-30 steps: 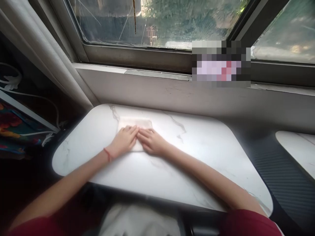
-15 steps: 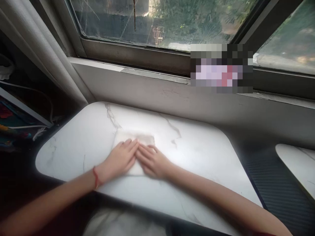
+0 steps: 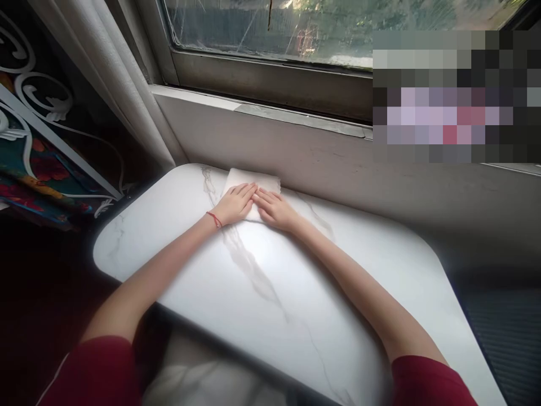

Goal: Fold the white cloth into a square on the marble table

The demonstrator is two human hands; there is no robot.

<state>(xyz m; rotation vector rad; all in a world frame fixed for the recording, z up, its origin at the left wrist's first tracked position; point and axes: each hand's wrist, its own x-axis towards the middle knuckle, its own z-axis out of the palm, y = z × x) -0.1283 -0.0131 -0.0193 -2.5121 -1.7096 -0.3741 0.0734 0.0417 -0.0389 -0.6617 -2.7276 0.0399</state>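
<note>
A folded white cloth [image 3: 253,179] lies at the far edge of a white marble-patterned table [image 3: 203,293]. My left hand [image 3: 237,203], with a red string bracelet at the wrist, rests flat on the cloth's left part, fingers stretched out. On its right part my right hand [image 3: 276,210] lies flat too, fingers extended and pointing left. The fingertips of both hands meet near the middle of the cloth. Parts of the cloth are hidden under the palms and fingers.
Behind the table runs a wall [image 3: 262,141] below a window sill [image 3: 198,98]. A pale curtain [image 3: 122,79] hangs at the left, beside a white scrolled metal frame [image 3: 71,141]. A dark ribbed surface [image 3: 507,332] lies right of the table. One patch at upper right is pixelated.
Both hands have pushed the cloth away from me across the table, from its middle to the far edge by the wall. The camera view has shifted as well.
</note>
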